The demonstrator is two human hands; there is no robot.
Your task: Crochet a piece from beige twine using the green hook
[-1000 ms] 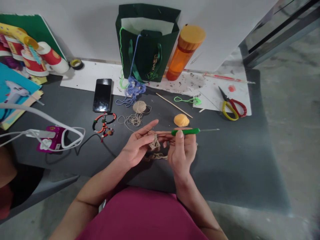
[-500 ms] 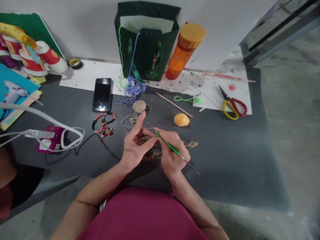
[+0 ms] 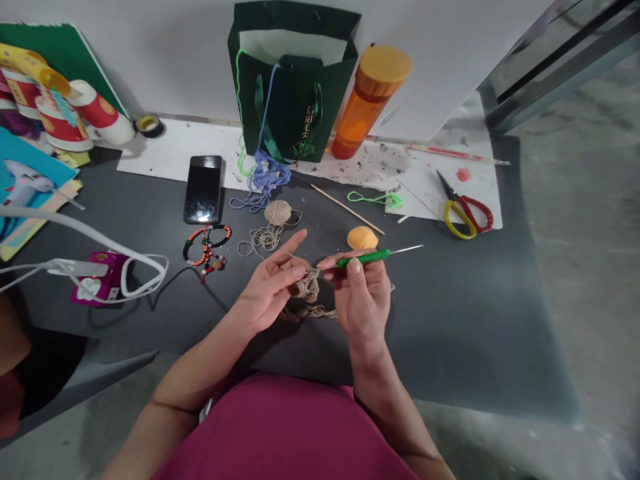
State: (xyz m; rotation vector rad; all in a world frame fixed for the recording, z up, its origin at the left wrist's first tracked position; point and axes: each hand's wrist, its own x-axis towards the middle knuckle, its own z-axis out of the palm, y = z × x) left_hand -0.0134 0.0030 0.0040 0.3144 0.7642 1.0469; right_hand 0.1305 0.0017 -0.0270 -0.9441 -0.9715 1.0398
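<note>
Pinched in my left hand (image 3: 270, 287) is a strip of beige crochet work (image 3: 306, 287), its index finger stretched out upward. My right hand (image 3: 365, 293) grips a crochet hook (image 3: 364, 259) by its green handle. The hook lies nearly level, its left tip at the edge of the crochet work and its bare metal end pointing right. More of the strip trails on the table below and behind my hands. A ball of beige yarn (image 3: 278, 213) with loose loops sits just beyond my left hand. Whether a loop is on the hook is too small to tell.
Beyond my hands lie a yellow-orange lump (image 3: 363, 238), a wooden stick (image 3: 347, 209), blue yarn (image 3: 270, 172) and scissors (image 3: 465, 212). A green paper bag (image 3: 295, 100) and orange bottle (image 3: 370, 100) stand behind. A phone (image 3: 203, 189), beaded bracelets (image 3: 207, 247) and white cables (image 3: 100, 233) are leftward.
My right hand has turned palm-up and moved slightly right, swinging the crochet hook from a steep slant to nearly level. My left hand has tilted, showing more of the crochet work.
</note>
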